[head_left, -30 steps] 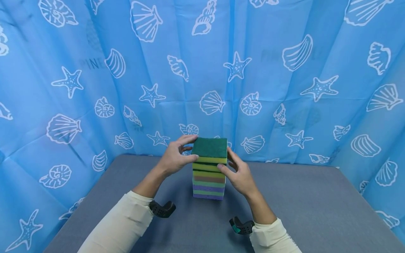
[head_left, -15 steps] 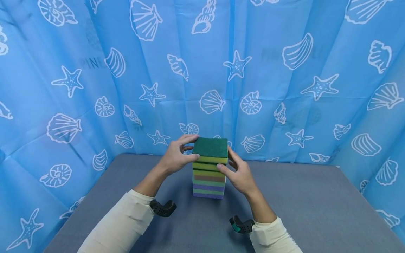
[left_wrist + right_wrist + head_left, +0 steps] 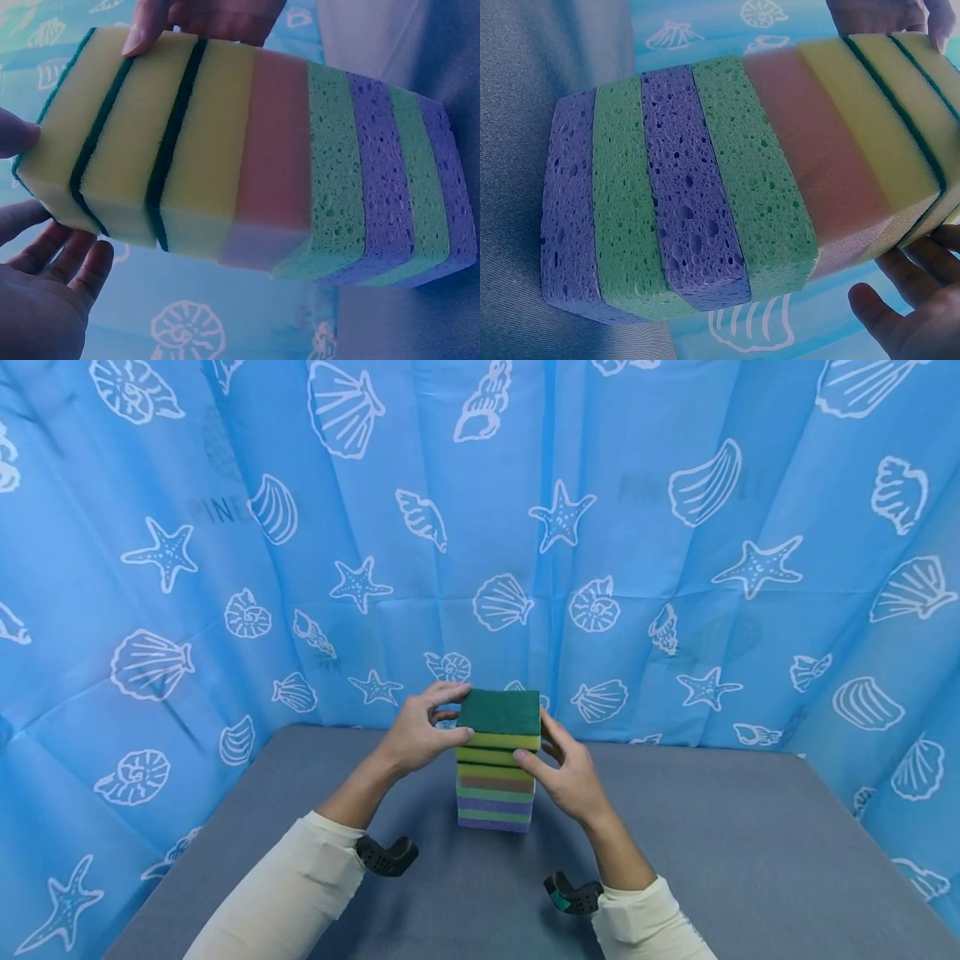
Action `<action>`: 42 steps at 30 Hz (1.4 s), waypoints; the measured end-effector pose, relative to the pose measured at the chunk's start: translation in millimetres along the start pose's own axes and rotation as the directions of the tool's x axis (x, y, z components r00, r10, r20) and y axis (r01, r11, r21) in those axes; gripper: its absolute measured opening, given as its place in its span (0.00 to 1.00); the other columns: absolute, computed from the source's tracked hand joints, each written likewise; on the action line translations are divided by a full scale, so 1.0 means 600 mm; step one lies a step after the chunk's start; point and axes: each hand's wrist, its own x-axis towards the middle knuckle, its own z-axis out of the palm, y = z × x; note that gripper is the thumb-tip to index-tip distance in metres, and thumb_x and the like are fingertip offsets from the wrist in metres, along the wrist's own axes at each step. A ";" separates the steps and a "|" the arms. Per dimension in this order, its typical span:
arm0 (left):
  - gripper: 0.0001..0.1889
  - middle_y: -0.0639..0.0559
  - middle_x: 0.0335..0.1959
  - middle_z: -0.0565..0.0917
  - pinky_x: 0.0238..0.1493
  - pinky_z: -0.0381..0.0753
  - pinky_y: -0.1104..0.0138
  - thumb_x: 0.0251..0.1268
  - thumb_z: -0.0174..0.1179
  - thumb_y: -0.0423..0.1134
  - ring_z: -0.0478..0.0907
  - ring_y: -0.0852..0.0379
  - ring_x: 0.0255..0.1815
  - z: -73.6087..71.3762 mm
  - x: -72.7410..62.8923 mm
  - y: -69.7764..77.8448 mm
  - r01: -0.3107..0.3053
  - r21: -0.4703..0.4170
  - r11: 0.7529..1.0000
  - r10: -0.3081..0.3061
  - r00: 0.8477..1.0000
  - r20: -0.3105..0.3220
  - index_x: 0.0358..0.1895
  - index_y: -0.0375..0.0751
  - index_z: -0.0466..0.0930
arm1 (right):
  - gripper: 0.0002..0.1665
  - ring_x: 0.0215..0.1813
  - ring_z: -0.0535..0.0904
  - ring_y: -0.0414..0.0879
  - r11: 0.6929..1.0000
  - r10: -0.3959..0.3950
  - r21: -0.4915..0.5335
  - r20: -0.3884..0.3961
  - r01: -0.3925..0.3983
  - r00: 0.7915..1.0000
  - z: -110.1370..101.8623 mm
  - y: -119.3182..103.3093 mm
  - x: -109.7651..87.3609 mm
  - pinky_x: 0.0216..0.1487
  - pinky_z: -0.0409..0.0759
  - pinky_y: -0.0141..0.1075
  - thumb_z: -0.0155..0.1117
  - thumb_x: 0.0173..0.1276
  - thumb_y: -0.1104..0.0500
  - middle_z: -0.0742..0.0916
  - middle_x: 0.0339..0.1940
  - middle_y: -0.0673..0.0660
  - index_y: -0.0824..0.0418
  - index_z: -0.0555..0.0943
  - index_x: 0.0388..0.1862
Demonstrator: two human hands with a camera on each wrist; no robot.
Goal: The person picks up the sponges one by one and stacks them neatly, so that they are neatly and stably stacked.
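Observation:
A stack of sponges rises from the grey table, its edges lined up roughly. Its top sponge (image 3: 501, 712) is yellow with a dark green scouring face upward. Two more yellow-and-green scouring sponges lie beneath it, then a pinkish sponge (image 3: 817, 142). Purple and green porous sponges (image 3: 381, 172) alternate at the bottom. My left hand (image 3: 422, 732) holds the top sponge at its left end, thumb at the front and fingertips at the rear corner. From the right, my right hand (image 3: 572, 777) grips near the second sponge, thumb on its front; its other fingers are partly hidden behind.
The grey tabletop (image 3: 712, 843) spreads to both sides of the stack. Behind it hangs a blue curtain (image 3: 637, 560) with white shell and starfish prints. Dark wrist-worn devices (image 3: 386, 856) sit at both cuffs.
Both hands keep their places at the stack. The top sponge's rear edge looks very slightly lower than half a second ago.

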 end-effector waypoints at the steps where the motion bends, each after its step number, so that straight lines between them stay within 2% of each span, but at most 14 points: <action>1: 0.32 0.38 0.65 0.67 0.61 0.69 0.55 0.57 0.62 0.30 0.67 0.44 0.64 0.000 0.000 0.000 0.001 -0.002 1.000 -0.001 1.000 0.001 0.68 0.29 0.66 | 0.41 0.68 0.64 0.63 1.000 0.005 -0.002 0.000 -0.005 1.000 0.000 -0.001 -0.001 0.63 0.62 0.62 0.61 0.68 0.68 0.65 0.71 0.69 0.70 0.55 0.75; 5: 0.32 0.37 0.65 0.67 0.61 0.68 0.50 0.58 0.62 0.30 0.67 0.41 0.63 0.002 -0.002 0.001 0.008 -0.017 1.000 -0.008 1.000 0.000 0.68 0.29 0.66 | 0.43 0.69 0.63 0.63 1.000 0.018 -0.007 -0.001 -0.018 1.000 0.000 -0.002 -0.003 0.63 0.61 0.62 0.61 0.68 0.67 0.65 0.71 0.70 0.70 0.51 0.76; 10: 0.32 0.37 0.65 0.67 0.60 0.68 0.46 0.58 0.62 0.31 0.68 0.40 0.62 0.003 -0.002 0.002 0.013 -0.043 0.999 -0.013 1.000 -0.001 0.68 0.28 0.66 | 0.47 0.70 0.61 0.63 1.000 0.018 -0.005 -0.005 -0.018 1.000 -0.001 -0.003 -0.004 0.64 0.59 0.63 0.60 0.68 0.67 0.67 0.70 0.70 0.65 0.46 0.78; 17: 0.32 0.38 0.65 0.68 0.59 0.71 0.51 0.59 0.62 0.31 0.69 0.42 0.62 0.007 -0.002 0.000 0.015 -0.041 0.999 -0.015 1.000 -0.003 0.68 0.29 0.66 | 0.46 0.69 0.62 0.63 0.999 0.009 -0.031 -0.013 -0.009 1.000 -0.003 -0.003 -0.008 0.63 0.59 0.63 0.61 0.68 0.67 0.68 0.69 0.69 0.64 0.48 0.78; 25: 0.32 0.37 0.65 0.67 0.59 0.71 0.50 0.59 0.62 0.31 0.68 0.40 0.62 0.014 -0.001 -0.001 0.018 -0.041 0.999 -0.018 1.000 -0.006 0.69 0.29 0.65 | 0.44 0.72 0.58 0.61 0.998 0.026 -0.058 -0.023 -0.027 0.999 -0.005 -0.002 -0.012 0.65 0.59 0.61 0.61 0.69 0.65 0.57 0.76 0.64 0.65 0.50 0.77; 33: 0.33 0.39 0.68 0.65 0.59 0.70 0.49 0.61 0.62 0.32 0.66 0.41 0.64 0.025 0.002 -0.006 0.023 -0.054 0.998 -0.023 1.000 -0.005 0.70 0.31 0.63 | 0.42 0.71 0.59 0.62 0.995 0.008 -0.099 -0.052 -0.013 0.999 -0.012 0.006 -0.015 0.64 0.61 0.60 0.62 0.68 0.67 0.60 0.74 0.67 0.71 0.53 0.75; 38: 0.34 0.39 0.69 0.64 0.59 0.71 0.50 0.61 0.62 0.33 0.65 0.42 0.65 0.024 -0.001 -0.011 0.036 -0.057 0.998 -0.037 0.999 -0.018 0.71 0.33 0.63 | 0.41 0.70 0.61 0.62 0.996 0.020 -0.089 -0.042 -0.024 0.999 -0.003 0.011 -0.015 0.63 0.62 0.60 0.61 0.69 0.66 0.61 0.73 0.68 0.71 0.52 0.75; 42: 0.34 0.40 0.71 0.62 0.59 0.71 0.52 0.62 0.62 0.34 0.63 0.42 0.67 0.023 -0.005 -0.016 0.055 -0.059 0.997 -0.056 0.998 -0.014 0.72 0.34 0.62 | 0.41 0.70 0.62 0.61 0.996 0.006 -0.088 -0.047 -0.010 0.999 -0.002 0.042 -0.013 0.63 0.62 0.61 0.62 0.69 0.65 0.63 0.73 0.66 0.68 0.54 0.76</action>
